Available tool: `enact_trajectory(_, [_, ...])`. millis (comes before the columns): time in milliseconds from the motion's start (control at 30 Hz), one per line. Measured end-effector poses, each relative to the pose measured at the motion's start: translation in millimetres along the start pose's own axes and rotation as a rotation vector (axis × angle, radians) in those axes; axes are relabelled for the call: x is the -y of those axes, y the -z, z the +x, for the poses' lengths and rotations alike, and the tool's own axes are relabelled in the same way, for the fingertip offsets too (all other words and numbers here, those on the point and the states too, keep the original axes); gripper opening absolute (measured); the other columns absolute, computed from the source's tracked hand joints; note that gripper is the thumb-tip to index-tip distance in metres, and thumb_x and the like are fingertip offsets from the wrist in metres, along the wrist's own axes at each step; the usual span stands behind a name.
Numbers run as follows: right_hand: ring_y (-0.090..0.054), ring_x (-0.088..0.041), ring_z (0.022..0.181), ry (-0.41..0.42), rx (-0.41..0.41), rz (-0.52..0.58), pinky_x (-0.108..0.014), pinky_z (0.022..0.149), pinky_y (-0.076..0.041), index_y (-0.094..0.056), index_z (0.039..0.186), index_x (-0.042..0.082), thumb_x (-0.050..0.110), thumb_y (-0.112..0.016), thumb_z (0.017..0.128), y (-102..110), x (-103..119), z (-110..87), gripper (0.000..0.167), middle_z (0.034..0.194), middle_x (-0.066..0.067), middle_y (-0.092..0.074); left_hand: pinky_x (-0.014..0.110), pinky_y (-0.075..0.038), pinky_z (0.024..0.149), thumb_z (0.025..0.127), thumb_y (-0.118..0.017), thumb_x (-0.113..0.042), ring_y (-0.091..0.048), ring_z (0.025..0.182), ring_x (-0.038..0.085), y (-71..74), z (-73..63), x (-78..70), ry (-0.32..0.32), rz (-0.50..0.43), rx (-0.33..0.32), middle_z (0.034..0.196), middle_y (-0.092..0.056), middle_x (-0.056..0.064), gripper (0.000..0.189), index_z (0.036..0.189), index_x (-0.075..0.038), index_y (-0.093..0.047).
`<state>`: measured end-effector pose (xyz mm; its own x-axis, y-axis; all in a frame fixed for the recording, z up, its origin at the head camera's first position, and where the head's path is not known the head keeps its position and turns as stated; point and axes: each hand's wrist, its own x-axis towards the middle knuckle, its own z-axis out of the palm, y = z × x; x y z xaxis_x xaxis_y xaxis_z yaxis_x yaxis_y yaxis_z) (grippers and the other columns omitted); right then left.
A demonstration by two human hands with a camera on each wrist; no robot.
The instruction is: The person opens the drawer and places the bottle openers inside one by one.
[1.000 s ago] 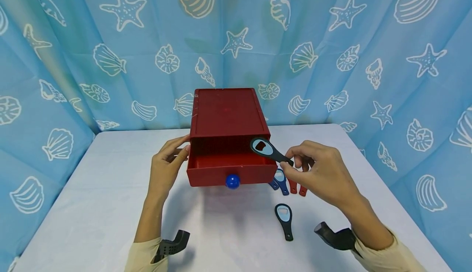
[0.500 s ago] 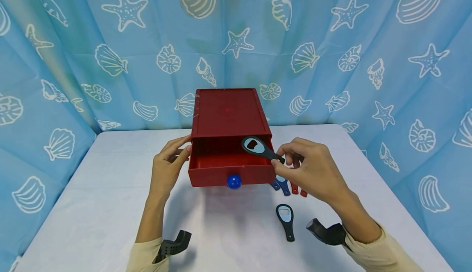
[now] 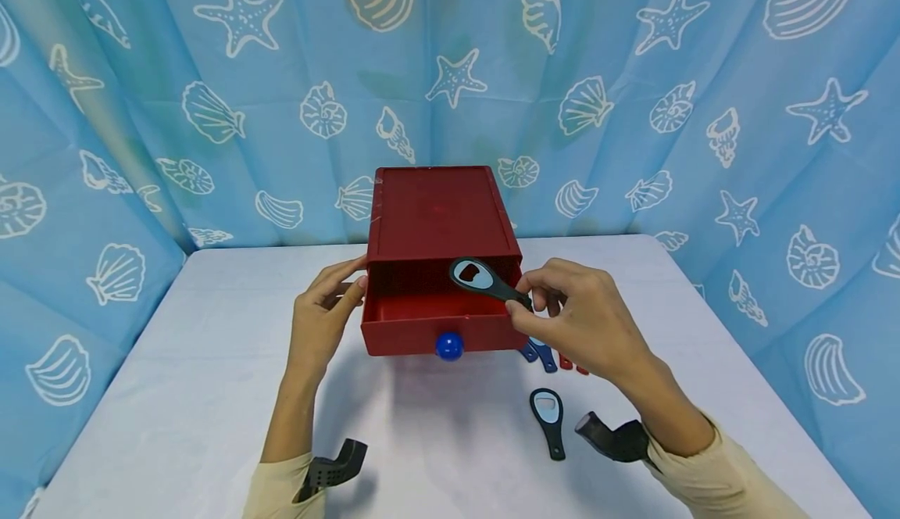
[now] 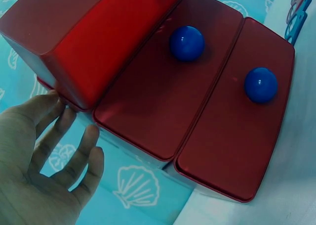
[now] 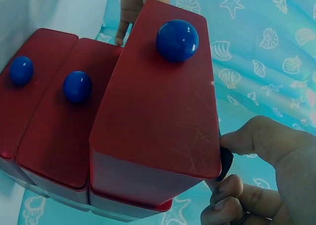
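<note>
A red cabinet (image 3: 440, 214) has its top drawer (image 3: 415, 339) pulled out; the drawer front bears a blue knob (image 3: 450, 345). My right hand (image 3: 580, 316) pinches the handle end of a black bottle opener (image 3: 485, 281), its light-blue head hanging over the drawer's right part. In the right wrist view the drawer front hides most of this bottle opener (image 5: 226, 161). On the cabinet's left side rest the fingertips of my left hand (image 3: 325, 309), fingers loosely extended, as the left wrist view of the hand (image 4: 54, 156) also shows.
Another black bottle opener (image 3: 548, 425) lies on the white table (image 3: 225, 363) at front right. Blue bottle openers (image 3: 543, 356) and red ones (image 3: 566, 363) lie beside the cabinet, partly hidden. Two lower drawers (image 4: 158, 86) are closed. A blue shell-patterned curtain (image 3: 450, 26) stands behind.
My right hand has moved left with the black bottle opener, bringing its head from the drawer's right edge farther over the drawer. The left hand stays at the cabinet's side.
</note>
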<state>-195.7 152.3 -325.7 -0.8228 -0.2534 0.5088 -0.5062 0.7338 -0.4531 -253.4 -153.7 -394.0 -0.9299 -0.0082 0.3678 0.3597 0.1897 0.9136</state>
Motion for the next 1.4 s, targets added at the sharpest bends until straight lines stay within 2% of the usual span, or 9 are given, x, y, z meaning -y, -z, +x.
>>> enact_trajectory(67, [-0.052, -0.014, 0.064, 0.008, -0.004, 0.005, -0.026, 0.049, -0.041, -0.069, 0.084, 0.014, 0.013, -0.080, 0.082, -1, -1, 0.3, 0.011, 0.072, 0.002, -0.053, 0.020, -0.054, 0.086, 0.099, -0.064, -0.015, -0.066, 0.098, 0.012, -0.5, 1.3, 4.2, 0.004, 0.003, -0.001, 0.131, -0.061, 0.004, 0.036, 0.135, -0.009, -0.064])
enact_trajectory(267, [-0.050, -0.009, 0.065, 0.035, -0.020, 0.012, -0.024, 0.050, -0.042, -0.069, 0.085, 0.013, 0.013, -0.082, 0.081, -4, 0, 2.7, 0.014, 0.072, 0.006, -0.051, 0.021, -0.055, 0.086, 0.099, -0.065, -0.020, -0.066, 0.101, 0.014, -0.2, 6.8, 29.1, -0.007, -0.015, -0.006, 0.132, -0.060, -0.003, 0.036, 0.135, -0.019, -0.066])
enact_trajectory(433, [-0.051, -0.009, 0.070, 0.030, -0.035, -0.009, -0.024, 0.052, -0.044, -0.073, 0.098, 0.009, 0.017, -0.086, 0.080, -4, 2, 2.3, 0.024, 0.077, 0.006, -0.052, 0.023, -0.055, 0.086, 0.098, -0.066, -0.025, -0.067, 0.101, 0.014, 0.4, 7.7, 34.0, -0.038, -0.032, 0.003, 0.130, -0.061, -0.006, 0.035, 0.133, -0.024, -0.067])
enact_trajectory(633, [-0.051, -0.010, 0.073, 0.002, -0.031, -0.024, -0.025, 0.055, -0.047, -0.073, 0.102, 0.012, 0.015, -0.086, 0.080, 0, 3, -4.2, 0.025, 0.079, 0.006, -0.054, 0.022, -0.055, 0.086, 0.099, -0.065, -0.021, -0.066, 0.100, 0.013, 0.5, 6.1, 30.0, -0.031, -0.028, 0.004, 0.131, -0.060, -0.005, 0.035, 0.134, -0.021, -0.066])
enact_trajectory(833, [-0.051, -0.009, 0.075, 0.002, -0.028, -0.038, -0.024, 0.055, -0.048, -0.075, 0.104, 0.012, 0.012, -0.085, 0.080, 5, 0, -14.8, 0.026, 0.080, 0.007, -0.055, 0.020, -0.054, 0.086, 0.099, -0.063, -0.013, -0.066, 0.098, 0.011, 0.1, 0.5, 7.0, -0.008, -0.010, 0.009, 0.132, -0.060, 0.004, 0.036, 0.136, -0.009, -0.064])
enact_trajectory(900, [-0.051, -0.009, 0.075, 0.001, -0.030, -0.032, -0.023, 0.054, -0.048, -0.075, 0.104, 0.012, 0.012, -0.085, 0.081, 6, -2, -18.2, 0.025, 0.080, 0.007, -0.055, 0.019, -0.054, 0.085, 0.100, -0.063, -0.014, -0.066, 0.098, 0.010, 0.1, -0.5, 2.0, -0.016, 0.000, 0.011, 0.133, -0.060, 0.007, 0.037, 0.136, -0.008, -0.063])
enact_trajectory(1167, [-0.052, -0.005, 0.072, 0.004, -0.062, -0.040, -0.021, 0.056, -0.050, -0.074, 0.104, 0.014, 0.009, -0.085, 0.079, 3, -15, -37.2, 0.027, 0.080, 0.009, -0.056, 0.020, -0.054, 0.085, 0.099, -0.063, -0.013, -0.065, 0.097, 0.010, 0.0, -2.8, -3.6, -0.010, -0.004, 0.009, 0.132, -0.061, 0.006, 0.036, 0.135, -0.007, -0.064])
enact_trajectory(1300, [-0.053, -0.006, 0.071, -0.036, -0.037, -0.034, -0.020, 0.058, -0.051, -0.074, 0.099, 0.013, 0.006, -0.086, 0.078, -4, -27, -54.4, 0.025, 0.079, 0.010, -0.055, 0.020, -0.054, 0.084, 0.099, -0.063, -0.012, -0.065, 0.096, 0.010, 0.0, -2.0, -2.9, -0.021, -0.012, 0.008, 0.131, -0.061, 0.006, 0.036, 0.135, -0.006, -0.064])
enact_trajectory(1400, [-0.052, -0.008, 0.070, -0.119, 0.004, -0.059, -0.020, 0.057, -0.050, -0.074, 0.095, 0.012, 0.008, -0.086, 0.078, -12, -37, -68.5, 0.021, 0.078, 0.008, -0.053, 0.021, -0.054, 0.084, 0.099, -0.063, -0.011, -0.065, 0.095, 0.009, 0.1, -1.4, -3.1, -0.024, -0.019, 0.011, 0.131, -0.060, 0.007, 0.036, 0.135, -0.005, -0.063])
